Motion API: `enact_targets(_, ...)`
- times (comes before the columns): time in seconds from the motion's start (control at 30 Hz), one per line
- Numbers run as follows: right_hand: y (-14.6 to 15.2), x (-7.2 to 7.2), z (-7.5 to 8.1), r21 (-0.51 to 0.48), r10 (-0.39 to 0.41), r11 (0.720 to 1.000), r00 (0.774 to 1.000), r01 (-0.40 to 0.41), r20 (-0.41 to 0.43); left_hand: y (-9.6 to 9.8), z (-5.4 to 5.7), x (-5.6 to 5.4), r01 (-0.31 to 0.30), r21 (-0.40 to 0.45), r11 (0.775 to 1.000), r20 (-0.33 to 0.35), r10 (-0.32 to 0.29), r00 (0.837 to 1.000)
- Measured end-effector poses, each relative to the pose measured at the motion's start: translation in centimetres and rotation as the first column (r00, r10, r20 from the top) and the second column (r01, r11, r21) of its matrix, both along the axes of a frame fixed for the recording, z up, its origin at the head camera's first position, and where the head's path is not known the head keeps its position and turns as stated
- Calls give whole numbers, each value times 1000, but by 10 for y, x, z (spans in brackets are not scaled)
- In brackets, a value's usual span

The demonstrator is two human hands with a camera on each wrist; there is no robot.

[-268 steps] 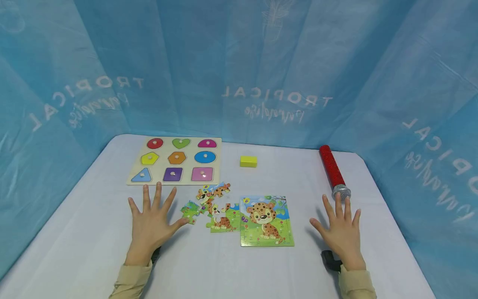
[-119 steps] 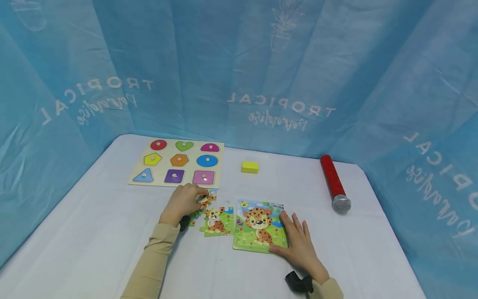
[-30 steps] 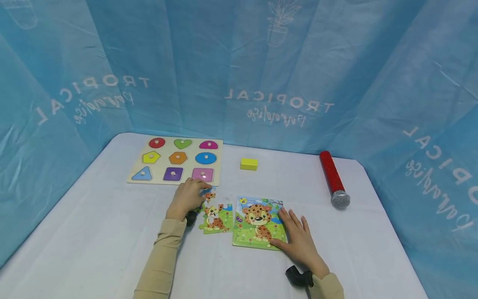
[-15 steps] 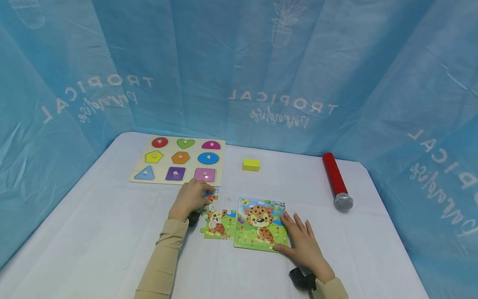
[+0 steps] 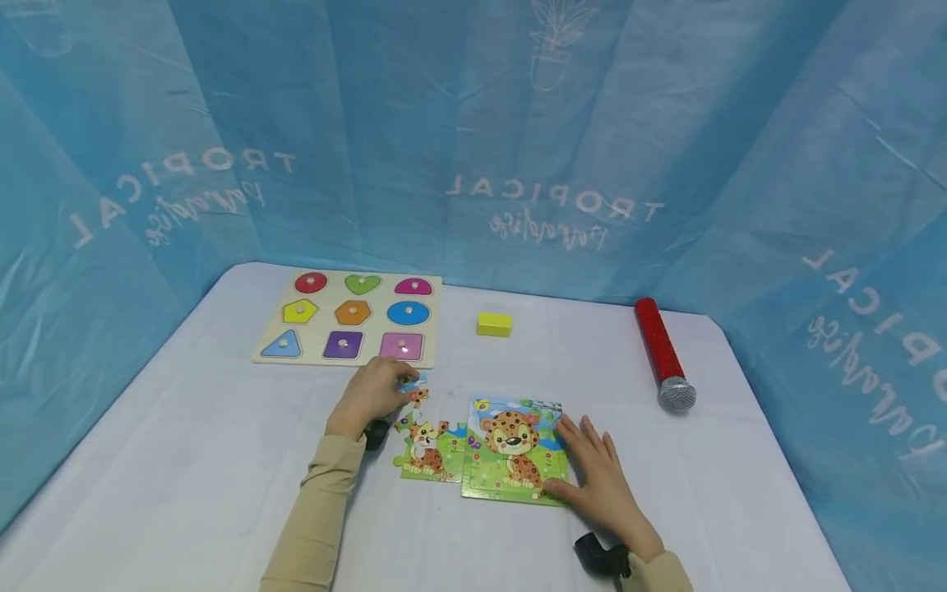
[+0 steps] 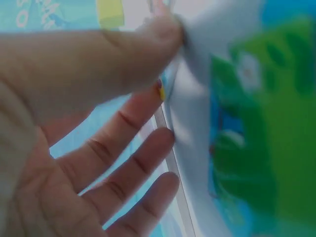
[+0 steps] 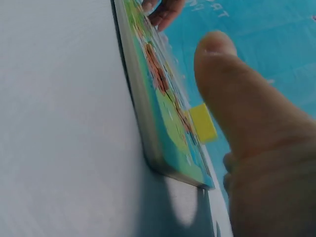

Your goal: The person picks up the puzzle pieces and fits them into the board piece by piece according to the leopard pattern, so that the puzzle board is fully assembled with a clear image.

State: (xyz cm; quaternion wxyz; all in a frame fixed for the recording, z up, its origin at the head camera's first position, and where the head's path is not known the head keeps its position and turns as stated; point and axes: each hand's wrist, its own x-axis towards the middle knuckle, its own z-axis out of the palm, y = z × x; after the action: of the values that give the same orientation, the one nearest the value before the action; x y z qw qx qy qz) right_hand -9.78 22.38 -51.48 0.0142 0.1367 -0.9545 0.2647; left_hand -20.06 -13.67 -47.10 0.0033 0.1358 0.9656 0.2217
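Note:
My left hand is at the upper edge of the loose jigsaw pieces, its thumb and forefinger pinching a jigsaw piece with blue sky and spotted ears on it. Joined jigsaw pieces showing a sitting leopard lie just below that piece, touching the left side of a square leopard puzzle board. My right hand rests at the board's right edge, fingers straight along it and thumb at the lower right corner. In the right wrist view the puzzle board lies flat beside my thumb.
A wooden shape board with knobbed pieces lies behind my left hand. Further right are a yellow block and a red glittery microphone. A blue printed curtain surrounds the white table.
Both hands earlier lay spread apart; the left has gone to the jigsaw pieces, the right to the board. Lately the joined pieces and board slid slightly nearer me, widening the gap to the pinched piece.

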Motion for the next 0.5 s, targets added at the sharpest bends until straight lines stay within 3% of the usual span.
enact_targets(0.33, -3, -2, 2, 82, -3, 997, 999, 0, 47, 0, 6, 3, 11, -47, 999, -85, -15, 996)
enact_targets(0.43, -3, -1, 2, 89, -10, 996, 999, 6, 50, 13, 11, 5, 50, -55, 997, -126, -56, 990)
enact_targets(0.5, -2, -1, 2, 93, -15, 996, 999, 11, 51, 28, 14, 8, 111, -71, 991, -154, -121, 981)
